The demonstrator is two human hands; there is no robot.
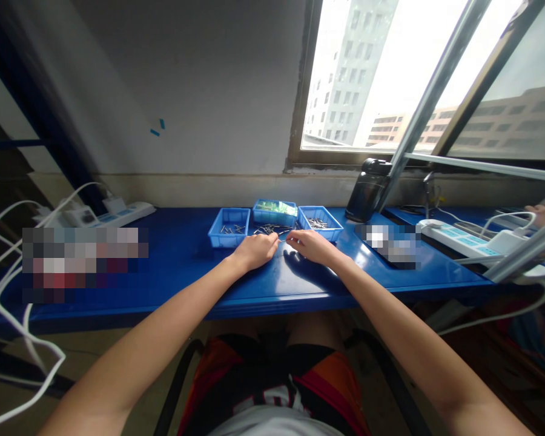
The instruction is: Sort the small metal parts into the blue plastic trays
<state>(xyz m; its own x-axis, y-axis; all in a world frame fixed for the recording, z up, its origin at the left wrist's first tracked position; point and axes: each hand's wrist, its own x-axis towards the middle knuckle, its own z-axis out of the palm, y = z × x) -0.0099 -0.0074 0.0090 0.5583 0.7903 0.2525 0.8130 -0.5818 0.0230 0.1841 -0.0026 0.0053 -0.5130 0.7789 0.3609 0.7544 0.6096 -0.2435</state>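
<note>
Blue tabletop carries a loose heap of metal pins, lying among the blue trays and just ahead of both hands. Left hand and right hand rest there, fingertips nearly meeting. Each grip is curled, but the pins are too small to tell whether either hand pinches one.

One head camera looks forward and down, quite near, over the blue table toward the window
</note>
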